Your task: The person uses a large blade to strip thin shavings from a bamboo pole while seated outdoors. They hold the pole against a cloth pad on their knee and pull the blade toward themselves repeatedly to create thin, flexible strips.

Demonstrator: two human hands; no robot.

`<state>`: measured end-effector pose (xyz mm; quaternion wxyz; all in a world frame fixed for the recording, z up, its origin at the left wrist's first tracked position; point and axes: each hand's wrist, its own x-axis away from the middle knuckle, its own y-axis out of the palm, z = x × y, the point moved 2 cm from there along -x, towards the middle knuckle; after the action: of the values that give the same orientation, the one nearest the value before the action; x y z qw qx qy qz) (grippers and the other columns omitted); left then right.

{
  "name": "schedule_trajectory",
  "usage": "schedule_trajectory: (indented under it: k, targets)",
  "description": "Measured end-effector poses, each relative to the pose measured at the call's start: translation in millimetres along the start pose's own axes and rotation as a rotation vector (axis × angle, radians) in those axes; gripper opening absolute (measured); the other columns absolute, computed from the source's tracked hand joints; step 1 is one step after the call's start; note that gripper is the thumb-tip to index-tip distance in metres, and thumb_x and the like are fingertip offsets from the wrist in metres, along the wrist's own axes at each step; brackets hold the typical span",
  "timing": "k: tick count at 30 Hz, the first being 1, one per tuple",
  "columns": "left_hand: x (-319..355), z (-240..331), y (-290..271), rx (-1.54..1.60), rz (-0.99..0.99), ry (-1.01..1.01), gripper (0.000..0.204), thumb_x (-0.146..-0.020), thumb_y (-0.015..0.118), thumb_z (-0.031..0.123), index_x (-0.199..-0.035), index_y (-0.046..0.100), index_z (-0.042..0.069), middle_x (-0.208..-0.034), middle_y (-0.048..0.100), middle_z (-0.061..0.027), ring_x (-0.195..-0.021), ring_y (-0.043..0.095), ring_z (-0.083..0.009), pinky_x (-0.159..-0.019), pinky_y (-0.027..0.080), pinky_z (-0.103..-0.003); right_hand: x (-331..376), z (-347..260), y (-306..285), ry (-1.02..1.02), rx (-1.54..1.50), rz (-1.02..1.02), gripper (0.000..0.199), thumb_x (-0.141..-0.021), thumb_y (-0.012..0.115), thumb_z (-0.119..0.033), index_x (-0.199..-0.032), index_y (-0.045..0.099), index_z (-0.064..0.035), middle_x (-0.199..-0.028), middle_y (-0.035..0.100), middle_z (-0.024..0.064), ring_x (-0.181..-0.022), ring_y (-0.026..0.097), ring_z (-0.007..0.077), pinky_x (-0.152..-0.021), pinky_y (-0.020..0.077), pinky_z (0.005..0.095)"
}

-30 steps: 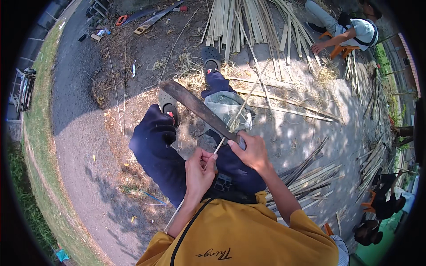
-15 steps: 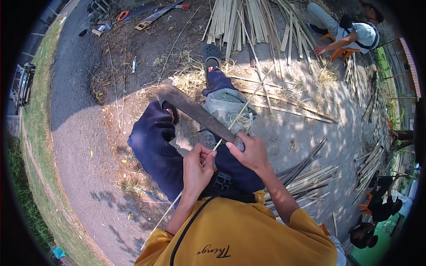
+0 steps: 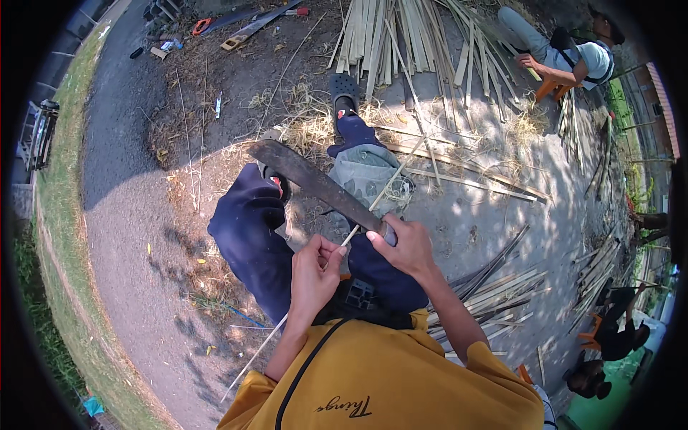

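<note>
My right hand (image 3: pixel 407 247) is wrapped around the handle end of a machete (image 3: pixel 308 175). Its dark, worn blade slants up and left across my knees. Between the thumb and fingers of my left hand (image 3: pixel 313 276) is a thin pale bamboo strip (image 3: pixel 259 351). The strip runs under the blade close to the handle, and its tail trails past my left forearm. Beneath the blade, a grey-green cloth (image 3: pixel 358 168) lies over my right leg, with curled shavings (image 3: pixel 403 192) on it. Part of the strip's middle is hidden by my left hand.
Split bamboo strips (image 3: pixel 390 43) fan out ahead, and another pile (image 3: pixel 502 294) lies at my right. Handsaws (image 3: pixel 251 30) lie at the far left. Shavings (image 3: pixel 308 129) litter the ground around my foot. A seated person (image 3: pixel 573 61) works at the far right.
The bamboo strip has slid down and left under the blade, so less of it sticks out beyond. The machete has barely moved. The seated person's hand has risen, with a strip in it.
</note>
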<state>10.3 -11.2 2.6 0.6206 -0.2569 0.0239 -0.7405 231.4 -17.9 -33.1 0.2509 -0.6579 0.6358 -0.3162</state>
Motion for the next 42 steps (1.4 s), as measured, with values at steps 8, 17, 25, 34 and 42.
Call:
schedule_trajectory:
  k: [8,17,25,34,42]
  targets:
    - [-5,-3,8,0.075,0.015,0.040,0.015,-0.096,0.076,0.005,-0.089,0.065,-0.003,-0.067,0.063,-0.0066,-0.055,0.053,-0.0113,-0.053,0.041,-0.030,-1,5,2,0.001,-0.044,0.008,0.047,-0.091,0.075,-0.055,-0.099,0.072,-0.0082,-0.062,0.064,0.0172,-0.063,0.070,0.0416,-0.057,0.0531,0.0513]
    - [-5,10,4,-0.031,0.029,0.063,0.014,-0.096,0.075,0.003,-0.088,0.065,-0.003,-0.068,0.066,-0.0111,-0.055,0.060,-0.0162,-0.054,0.046,-0.033,1,-10,-2,-0.009,-0.018,0.055,0.043,-0.091,0.077,-0.048,-0.096,0.071,-0.0065,-0.061,0.064,0.0187,-0.061,0.069,0.0414,-0.057,0.0525,0.0511]
    - [6,16,6,-0.089,0.059,0.157,0.015,-0.097,0.074,0.003,-0.088,0.063,-0.001,-0.066,0.062,-0.0041,-0.056,0.057,-0.0081,-0.052,0.042,-0.027,0,0,2,0.054,-0.144,0.083,0.041,-0.092,0.077,-0.047,-0.096,0.071,-0.0073,-0.061,0.063,0.0178,-0.061,0.068,0.0424,-0.058,0.0507,0.0502]
    - [14,22,0,-0.136,0.073,0.190,0.014,-0.094,0.072,-0.002,-0.088,0.060,-0.003,-0.077,0.068,-0.0160,-0.064,0.069,-0.0284,-0.060,0.052,-0.040,-9,9,-6,0.135,-0.116,0.059,0.045,-0.094,0.074,-0.050,-0.093,0.071,-0.0048,-0.060,0.059,0.0208,-0.062,0.067,0.0447,-0.058,0.0493,0.0505]
    - [6,23,6,-0.158,0.098,0.174,0.013,-0.094,0.072,-0.003,-0.089,0.060,-0.003,-0.077,0.067,-0.0168,-0.064,0.070,-0.0296,-0.058,0.052,-0.040,-1,-2,-3,0.000,-0.058,-0.028,0.046,-0.092,0.075,-0.053,-0.095,0.071,-0.0068,-0.064,0.064,0.0200,-0.066,0.069,0.0441,-0.060,0.0520,0.0518]
